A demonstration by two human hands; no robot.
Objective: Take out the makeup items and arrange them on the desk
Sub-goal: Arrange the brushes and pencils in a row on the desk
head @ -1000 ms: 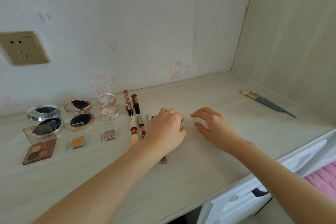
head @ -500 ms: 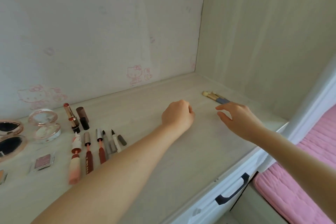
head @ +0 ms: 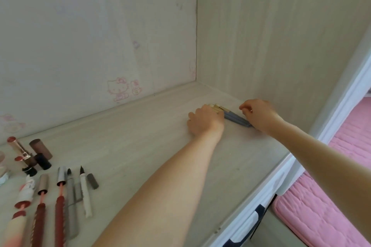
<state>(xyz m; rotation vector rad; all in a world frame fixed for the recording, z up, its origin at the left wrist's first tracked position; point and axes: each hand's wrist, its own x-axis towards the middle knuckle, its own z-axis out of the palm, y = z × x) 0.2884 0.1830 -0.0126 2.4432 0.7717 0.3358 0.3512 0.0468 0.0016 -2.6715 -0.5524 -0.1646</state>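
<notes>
A small bundle of makeup brushes with blue-grey handles and gold ferrules lies at the far right of the pale wooden desk. My left hand rests on the brush-head end, its fingers curled over the ferrules. At the handle end is my right hand, fingers curled and covering the handle tips; its grip is hidden. Arranged at the near left are opened lipsticks with their caps, lip gloss wands and an eyeliner pen.
A wooden side panel rises just right of the brushes, and the papered back wall stands behind the desk. Below the desk's front edge is a white drawer with a dark handle. A pink mattress lies lower right.
The view has swung right, away from the compacts and palettes. Both hands left the pens at the left and reached the brushes; the left hand now covers the ferrules, the right the handle tips.
</notes>
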